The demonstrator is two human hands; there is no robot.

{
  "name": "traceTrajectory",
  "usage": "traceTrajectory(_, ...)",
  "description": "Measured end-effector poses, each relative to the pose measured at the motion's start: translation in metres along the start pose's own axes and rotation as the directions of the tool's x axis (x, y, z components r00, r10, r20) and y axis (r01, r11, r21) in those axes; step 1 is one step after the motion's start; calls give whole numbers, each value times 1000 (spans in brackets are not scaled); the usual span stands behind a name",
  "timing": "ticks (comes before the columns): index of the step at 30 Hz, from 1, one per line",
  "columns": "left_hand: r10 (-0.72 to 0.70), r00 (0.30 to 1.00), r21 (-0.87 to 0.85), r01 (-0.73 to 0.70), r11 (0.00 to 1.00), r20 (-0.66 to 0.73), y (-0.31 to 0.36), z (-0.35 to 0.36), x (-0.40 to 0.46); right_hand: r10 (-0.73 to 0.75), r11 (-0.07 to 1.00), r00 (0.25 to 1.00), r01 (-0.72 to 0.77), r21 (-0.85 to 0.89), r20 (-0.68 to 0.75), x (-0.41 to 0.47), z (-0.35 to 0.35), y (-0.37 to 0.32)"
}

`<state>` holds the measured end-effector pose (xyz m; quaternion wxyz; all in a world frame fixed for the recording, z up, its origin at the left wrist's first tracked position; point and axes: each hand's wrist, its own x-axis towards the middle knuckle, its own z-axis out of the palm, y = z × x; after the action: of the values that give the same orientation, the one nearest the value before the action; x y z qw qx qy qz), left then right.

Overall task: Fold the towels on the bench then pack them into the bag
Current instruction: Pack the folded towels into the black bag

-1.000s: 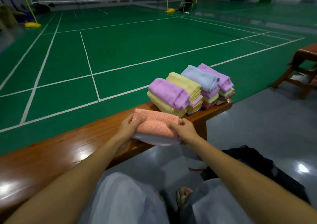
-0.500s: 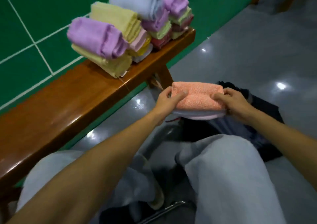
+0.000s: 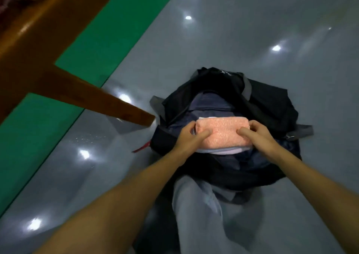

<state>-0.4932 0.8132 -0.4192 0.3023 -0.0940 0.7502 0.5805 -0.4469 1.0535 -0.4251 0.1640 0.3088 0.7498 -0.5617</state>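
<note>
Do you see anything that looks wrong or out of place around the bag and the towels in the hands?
Nothing stands out. Both hands, left hand and right hand, grip the folded towels by their ends over the open black bag, which sits on the grey floor.

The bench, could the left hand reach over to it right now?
Probably not straight away. The left hand grips one end of the folded towels over the open bag, the right hand the other. The bench stands off to its left.
</note>
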Motion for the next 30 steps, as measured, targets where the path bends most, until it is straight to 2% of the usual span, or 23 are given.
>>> traceTrajectory(4, -10, 1000, -14, 11, 1000, 12, -23, 40, 30, 8, 993, 1000, -8, -116, -1, 36, -15, 15)
traceTrajectory(7, 11, 999, -52, -9, 999, 37, -29, 62, 43, -105, 955, 992, 83, -284, -64, 53, -34, 10)
traceTrajectory(11, 46, 993, -61, -39, 997, 109, -31, 106, 51, -322, 813, 945, 241, -530, -63, 72, -66, -11)
traceTrajectory(14, -46, 976, 89, 27, 996, 215, -22, 133, 56, -246, 723, 969, 174, -669, -13, 79, -64, -14)
traceTrajectory(16, -5, 994, 248, -23, 969, 109, -22, 135, 56, -185, 678, 982, 93, -729, -46, 72, -50, -11)
traceTrajectory(18, 134, 991, 330, -126, 936, -3, -25, 127, 55, -275, 604, 954, 72, -794, -123, 59, -35, -4)
traceTrajectory(20, 247, 968, 375, -247, 893, 49, -25, 122, 59, -391, 570, 895, 51, -820, -216, 46, -23, 7)
traceTrajectory(22, 259, 955, 357, -296, 886, 149, -23, 127, 66, -445, 562, 858, 45, -826, -256, 42, -20, 21)
traceTrajectory(24, 163, 961, 326, -230, 917, 221, -17, 134, 71, -407, 611, 877, 53, -790, -256, 45, -20, 30)
traceTrajectory(26, 122, 951, 365, -225, 904, 283, -14, 137, 74, -324, 666, 908, 19, -746, -266, 48, -21, 29)
traceTrajectory(28, 118, 950, 441, -242, 865, 289, -11, 132, 75, -312, 678, 903, -6, -735, -295, 45, -20, 23)
traceTrajectory(30, 144, 961, 495, -247, 833, 237, -5, 120, 73, -330, 673, 896, 4, -740, -296, 34, -18, 15)
